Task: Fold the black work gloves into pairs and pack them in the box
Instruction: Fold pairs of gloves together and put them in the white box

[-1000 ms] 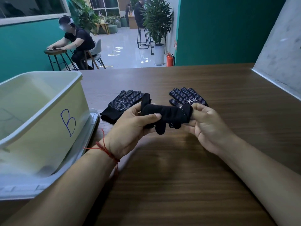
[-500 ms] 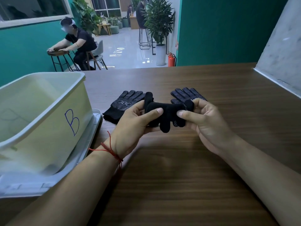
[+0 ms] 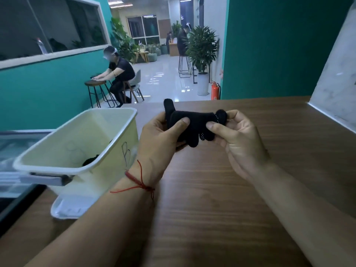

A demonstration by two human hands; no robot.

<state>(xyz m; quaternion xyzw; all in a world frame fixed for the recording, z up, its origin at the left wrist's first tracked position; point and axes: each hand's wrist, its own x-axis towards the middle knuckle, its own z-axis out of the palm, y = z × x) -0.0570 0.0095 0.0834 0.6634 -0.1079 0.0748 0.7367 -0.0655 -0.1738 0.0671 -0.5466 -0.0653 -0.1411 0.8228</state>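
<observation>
Midair, folded gloves held above counter, right of box. Left hand fingers clamped round left end, thumb on top. Right hand pinches right end, thumb against forefinger. Dark item inside box.

Dim, cool indoor lighting. The brightest zone is the glossy corridor floor, which carries white glare from windows beyond. The table shows a soft sheen. Wide-angle distortion bends lines at the frame edges; the box appears slightly blurred.
</observation>
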